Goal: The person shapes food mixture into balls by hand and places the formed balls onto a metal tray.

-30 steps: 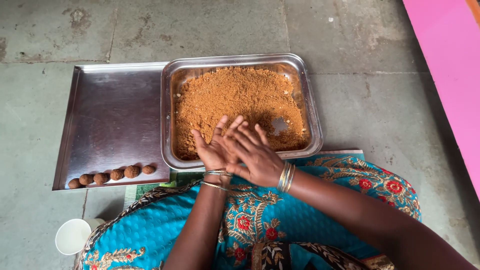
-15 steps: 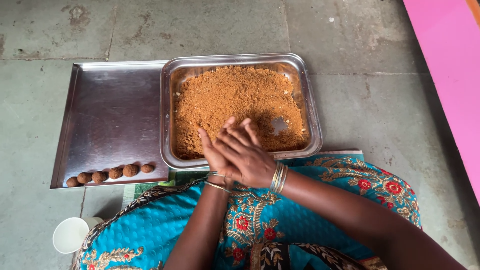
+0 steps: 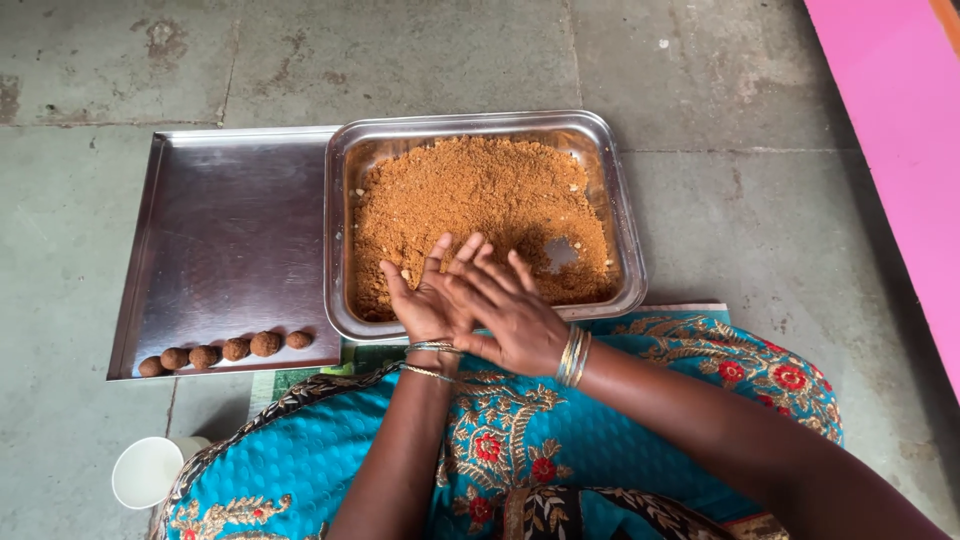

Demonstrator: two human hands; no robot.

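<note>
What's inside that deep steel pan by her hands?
The deep steel pan holds brown crumbly mix, with one bare patch of metal. Her hands cover its near edge.

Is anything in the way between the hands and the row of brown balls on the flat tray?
Nothing visible. The left hand and right hand, pressed together over the deep pan's near edge, have open flat tray surface between them and the row of balls. Only the pan's rim lies beneath them.
</note>
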